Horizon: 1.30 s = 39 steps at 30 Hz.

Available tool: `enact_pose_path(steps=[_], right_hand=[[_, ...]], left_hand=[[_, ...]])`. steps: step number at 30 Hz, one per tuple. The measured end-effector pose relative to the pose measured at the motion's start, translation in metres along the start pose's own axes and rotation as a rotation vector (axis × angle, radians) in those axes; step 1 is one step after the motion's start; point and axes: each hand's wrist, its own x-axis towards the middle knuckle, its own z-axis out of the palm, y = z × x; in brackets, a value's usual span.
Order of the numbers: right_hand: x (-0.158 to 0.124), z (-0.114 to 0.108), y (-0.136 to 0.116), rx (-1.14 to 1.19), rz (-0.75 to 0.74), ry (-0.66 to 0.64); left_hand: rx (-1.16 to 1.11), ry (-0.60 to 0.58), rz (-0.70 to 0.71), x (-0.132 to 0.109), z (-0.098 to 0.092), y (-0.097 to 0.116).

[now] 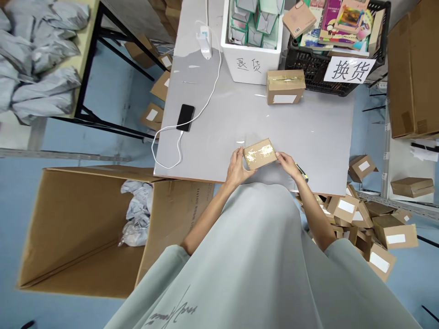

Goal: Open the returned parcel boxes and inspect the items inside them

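Between my two hands is a small cardboard box with shiny clear tape across its top, held just over the near edge of the grey table. My left hand grips its left end, thumb along the near side. On the right corner, my right hand pinches the box with its fingertips. A utility knife with a yellow-green part lies on the table beside my right wrist, partly hidden by it.
A taped carton, a white bin and a black crate of books stand at the back. Left are a phone on a cable and a large open carton. Boxes pile on the floor at right.
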Motion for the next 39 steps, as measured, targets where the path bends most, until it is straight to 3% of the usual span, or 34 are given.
enact_pose_path(steps=[5,8,12,17,19,23,25,27,29,34,39], right_hand=[[-0.008,0.012,-0.015,-0.094,-0.027,0.059],[0.002,0.012,-0.016,-0.015,-0.003,0.132],[0.007,0.006,-0.023,-0.130,0.015,0.272],[-0.009,-0.007,-0.023,-0.512,0.004,0.269],[-0.013,-0.023,-0.017,-0.526,0.063,0.311],[-0.017,-0.064,0.003,-0.353,0.175,0.374],[-0.019,-0.073,0.013,-0.260,0.179,0.387],[-0.020,-0.067,0.022,-0.189,0.159,0.397],[-0.019,-0.046,0.030,-0.112,0.148,0.381],[-0.009,0.010,0.042,0.077,0.135,0.221],[-0.008,0.018,0.053,0.040,0.126,0.175]], left_hand=[[0.036,0.172,-0.049,-0.016,0.021,0.008],[-0.010,0.174,-0.011,-0.028,0.025,0.019],[-0.099,-0.016,0.118,-0.041,0.029,0.039],[-0.173,-0.315,0.237,-0.035,0.060,0.047],[-0.229,-0.362,0.140,-0.025,0.073,0.035],[-0.337,-0.258,-0.344,-0.001,0.085,-0.002],[-0.408,-0.241,-0.492,0.010,0.085,-0.017],[-0.457,-0.259,-0.535,0.018,0.082,-0.028],[-0.486,-0.236,-0.577,0.023,0.078,-0.035],[-0.487,-0.070,-0.663,0.027,0.057,-0.054],[-0.539,-0.088,-0.711,0.025,0.040,-0.068]])
